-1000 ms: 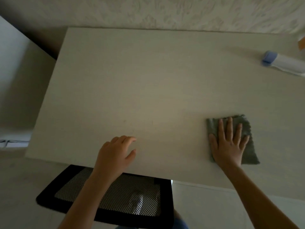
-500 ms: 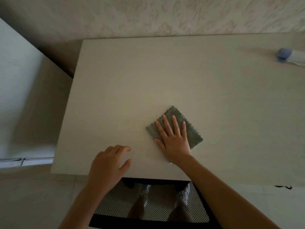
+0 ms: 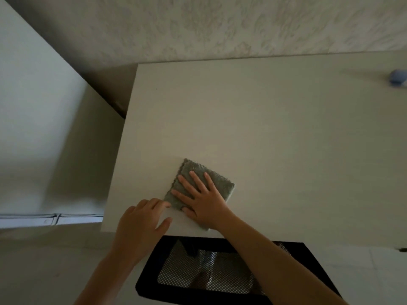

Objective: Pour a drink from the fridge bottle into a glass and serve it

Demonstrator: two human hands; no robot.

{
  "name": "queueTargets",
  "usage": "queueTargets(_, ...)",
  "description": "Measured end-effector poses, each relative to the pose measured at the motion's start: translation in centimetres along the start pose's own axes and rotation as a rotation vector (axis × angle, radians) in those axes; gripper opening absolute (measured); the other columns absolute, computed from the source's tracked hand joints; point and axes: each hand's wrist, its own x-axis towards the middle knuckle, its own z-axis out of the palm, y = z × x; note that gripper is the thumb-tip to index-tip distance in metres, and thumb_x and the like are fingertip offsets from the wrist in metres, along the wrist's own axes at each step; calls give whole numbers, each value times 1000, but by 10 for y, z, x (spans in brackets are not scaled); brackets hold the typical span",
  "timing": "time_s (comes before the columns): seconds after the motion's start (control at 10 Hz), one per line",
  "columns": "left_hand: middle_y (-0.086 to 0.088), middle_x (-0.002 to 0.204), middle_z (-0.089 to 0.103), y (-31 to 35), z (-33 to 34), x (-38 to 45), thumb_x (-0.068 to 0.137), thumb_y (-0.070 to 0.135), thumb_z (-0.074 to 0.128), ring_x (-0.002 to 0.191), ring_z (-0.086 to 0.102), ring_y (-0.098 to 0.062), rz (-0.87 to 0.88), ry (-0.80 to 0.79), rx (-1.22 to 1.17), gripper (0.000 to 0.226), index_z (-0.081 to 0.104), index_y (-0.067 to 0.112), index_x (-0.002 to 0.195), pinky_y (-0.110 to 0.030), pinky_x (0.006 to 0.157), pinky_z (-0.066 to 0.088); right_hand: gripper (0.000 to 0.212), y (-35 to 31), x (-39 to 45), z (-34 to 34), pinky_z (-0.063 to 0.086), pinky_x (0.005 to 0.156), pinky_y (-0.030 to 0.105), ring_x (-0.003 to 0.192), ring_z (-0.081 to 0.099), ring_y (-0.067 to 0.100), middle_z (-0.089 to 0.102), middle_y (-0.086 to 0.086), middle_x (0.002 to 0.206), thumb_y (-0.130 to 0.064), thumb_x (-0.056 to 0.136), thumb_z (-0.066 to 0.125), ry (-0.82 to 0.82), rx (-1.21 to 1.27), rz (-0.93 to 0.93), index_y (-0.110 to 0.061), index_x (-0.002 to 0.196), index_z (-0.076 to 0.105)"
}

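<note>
While the left hand [image 3: 141, 223] hovers, the right hand [image 3: 203, 202] flattens the cloth [image 3: 217, 180].

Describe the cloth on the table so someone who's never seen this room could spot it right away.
Start at the pale table against the patterned wall, then go to its near left corner, above the black mesh chair. There, under the flat right hand, lies the grey cloth: folded, fuzzy, with scalloped edges, the only dark patch on the tabletop.
</note>
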Motion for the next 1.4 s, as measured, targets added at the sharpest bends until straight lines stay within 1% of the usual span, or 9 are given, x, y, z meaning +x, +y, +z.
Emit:
queueTargets(0.2,9,93,68,46,-9,21,79,40,51,80,65,-14,70,30,11,31,65,23,101,-28,59,45,53,64,-60,-3,24,110,56,140,23,28,27,-1,153,-48,91,25,40,31,137,-35,143,24)
queueTargets(0.4,6,93,69,132,-3,51,71,25,79,78,66,-17,161,-14,16,31,67,20,99,-27,58,45,53,193,-176,-6,22,112,52,141,20,27,23,-4,154,-50,93,24,47,23,468,-38,144,19)
queueTargets(0.5,6,94,69,180,5,67,74,27,76,78,66,-17,210,-7,9,27,67,21,99,-29,58,47,55,252,-236,-9,15,114,50,143,13,26,16,-5,155,-54,93,13,8,38,634,-39,145,10)
queueTargets(0.6,7,92,69,221,9,81,78,37,55,77,66,-16,274,4,-3,28,67,22,97,-29,56,48,57,299,-289,-12,9,115,48,144,6,25,10,-4,157,-58,90,-1,4,46,776,-40,144,0)
queueTargets(0.7,9,91,68,247,6,93,79,43,40,77,65,-14,302,18,-17,38,66,24,98,-28,56,48,60,337,-330,-11,3,115,47,144,-4,23,-1,-5,157,-60,86,-1,27,95,910,-41,143,-8)
queueTargets(1.0,13,91,67,217,4,89,77,44,40,78,65,-12,239,34,-15,36,67,27,95,-27,55,48,57,345,-333,-13,-5,115,47,143,-13,19,-8,-7,157,-58,89,4,54,167,1053,-41,143,-8)
queueTargets(1.2,14,85,67,187,4,77,73,43,40,70,65,-11,284,-19,22,35,66,29,92,-26,49,47,65,336,-329,-38,-12,111,58,142,-16,22,-16,-3,156,-63,87,8,-120,187,1068,-39,144,-11)
queueTargets(1.3,15,84,66,188,-8,81,71,43,42,68,65,-10,350,47,22,33,65,30,91,-26,49,47,66,313,-319,-66,-8,111,57,144,-4,23,0,0,158,-59,91,28,-36,240,1064,-32,147,5)
queueTargets(1.4,14,82,67,199,-30,93,69,43,43,68,65,-12,446,158,-34,33,65,29,89,-26,51,48,57,278,-301,-108,10,113,46,140,23,23,28,3,152,-48,92,42,114,215,1031,-26,142,28)
